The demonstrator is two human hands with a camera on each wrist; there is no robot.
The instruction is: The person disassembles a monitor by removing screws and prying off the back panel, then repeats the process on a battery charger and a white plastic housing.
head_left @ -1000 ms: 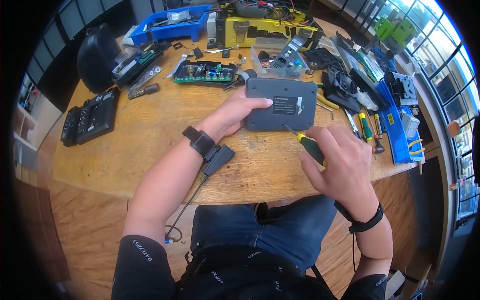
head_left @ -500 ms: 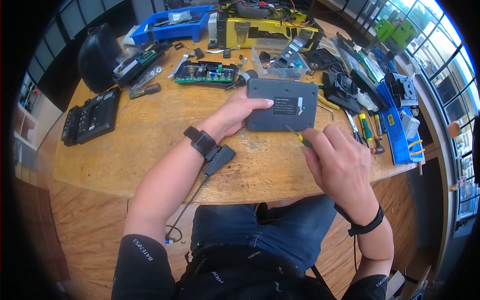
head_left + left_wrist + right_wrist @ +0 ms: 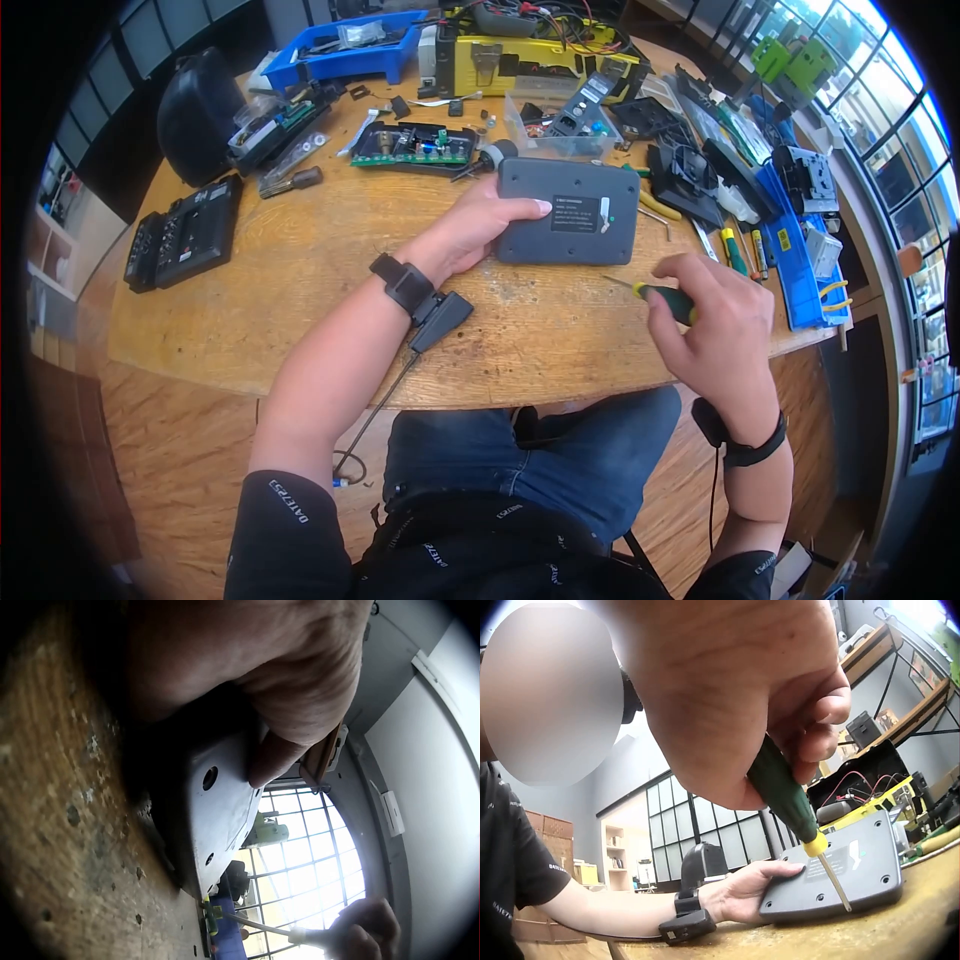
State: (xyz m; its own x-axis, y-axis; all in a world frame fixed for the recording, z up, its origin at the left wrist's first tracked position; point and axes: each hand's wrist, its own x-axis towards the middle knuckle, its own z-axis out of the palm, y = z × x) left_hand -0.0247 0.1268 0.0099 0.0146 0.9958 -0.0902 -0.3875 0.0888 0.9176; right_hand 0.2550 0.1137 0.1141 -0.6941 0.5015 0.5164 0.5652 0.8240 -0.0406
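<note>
My left hand grips the left side of a dark grey plastic case, its thumb lying across the back beside a printed label. Screw holes line the case's edges, and it leans with its back towards me. In my right hand is a screwdriver with a green and yellow handle. Its bare metal shaft points left, the tip apart from the case, just below its lower right corner in the head view.
An opened case with a green circuit board lies behind. Black devices sit at left. A blue bin, more screwdrivers and pliers are at right. A clear box and a yellow machine stand farther back.
The screwdriver tip has come away from the case's lower edge as my right hand moved right and slightly down. My left hand and the case have barely shifted.
</note>
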